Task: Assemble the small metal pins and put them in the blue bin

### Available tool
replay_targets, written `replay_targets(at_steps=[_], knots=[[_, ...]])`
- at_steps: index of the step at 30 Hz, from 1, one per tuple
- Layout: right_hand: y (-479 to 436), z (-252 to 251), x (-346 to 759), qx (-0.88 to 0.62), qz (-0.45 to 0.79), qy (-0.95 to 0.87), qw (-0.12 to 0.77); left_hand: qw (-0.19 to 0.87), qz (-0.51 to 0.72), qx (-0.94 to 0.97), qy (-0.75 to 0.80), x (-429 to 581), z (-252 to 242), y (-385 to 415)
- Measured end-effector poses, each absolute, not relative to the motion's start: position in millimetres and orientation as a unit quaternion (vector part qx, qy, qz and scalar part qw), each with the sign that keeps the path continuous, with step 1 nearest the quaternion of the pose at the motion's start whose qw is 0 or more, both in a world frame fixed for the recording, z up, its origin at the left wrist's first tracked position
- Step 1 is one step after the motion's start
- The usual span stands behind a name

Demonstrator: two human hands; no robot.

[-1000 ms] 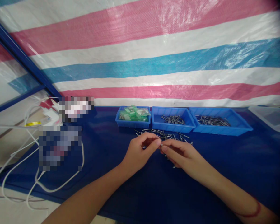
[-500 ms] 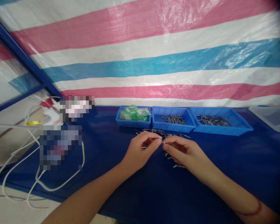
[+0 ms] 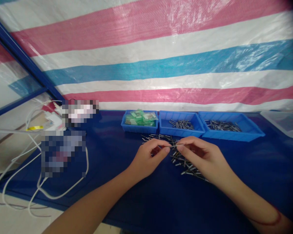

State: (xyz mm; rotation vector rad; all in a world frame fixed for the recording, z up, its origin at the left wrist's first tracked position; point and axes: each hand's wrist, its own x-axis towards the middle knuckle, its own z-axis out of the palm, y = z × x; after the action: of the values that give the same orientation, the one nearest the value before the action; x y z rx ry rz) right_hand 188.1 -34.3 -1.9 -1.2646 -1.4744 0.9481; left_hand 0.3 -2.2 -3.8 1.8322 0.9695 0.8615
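Observation:
Above a loose pile of slim metal blind rivets (image 3: pixel 190 167), my two hands meet almost fingertip to fingertip. A thin metal rivet (image 3: pixel 174 146) spans the small gap between them. My left hand (image 3: pixel 147 157) pinches one end between thumb and forefinger. The other end sits between the thumb and fingers of my right hand (image 3: pixel 202 157), which is also closed. Part of the pile is hidden behind both hands.
Behind the pile stand three blue bins: one with green-and-clear packets (image 3: pixel 141 117), a middle bin (image 3: pixel 166 130) and a right bin (image 3: pixel 251 131), both with metal pins. A clear plastic container (image 3: pixel 283 123) is at far right. White cables (image 3: pixel 88 162) loop at left.
My right hand has moved slightly right, away from my left. More of the rivet now shows between the fingertips, and more of the pile is exposed. My left hand has barely moved.

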Motion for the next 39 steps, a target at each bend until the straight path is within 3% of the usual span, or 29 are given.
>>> replay_targets(at_steps=[3,7,10,14,20,26,31,35,39], knots=[[-33,0,189,-0.518,0.366,-0.638,0.436,0.418,0.325,0.755,0.387,1,-4,-2],[-26,0,189,-0.527,0.508,-0.536,0.421,0.404,0.316,0.751,0.416,0,-3,-1],[-17,1,201,-0.512,0.578,-0.372,0.514,0.361,0.313,0.754,0.451,-2,-3,1],[-4,6,237,-0.469,0.551,-0.197,0.662,0.273,0.285,0.803,0.446,-6,-4,8],[5,11,268,-0.475,0.533,-0.122,0.689,0.141,0.226,0.88,0.393,-18,-1,19],[-3,12,246,-0.479,0.565,-0.159,0.653,0.1,0.081,0.922,0.366,-29,5,23],[-11,6,223,-0.504,0.557,-0.27,0.602,0.078,0.032,0.926,0.367,-26,6,20],[-21,0,202,-0.55,0.479,-0.455,0.511,0.109,0.091,0.916,0.375,-19,9,17],[-34,-4,182,-0.527,0.412,-0.589,0.454,0.294,0.238,0.852,0.362,-11,9,9]])
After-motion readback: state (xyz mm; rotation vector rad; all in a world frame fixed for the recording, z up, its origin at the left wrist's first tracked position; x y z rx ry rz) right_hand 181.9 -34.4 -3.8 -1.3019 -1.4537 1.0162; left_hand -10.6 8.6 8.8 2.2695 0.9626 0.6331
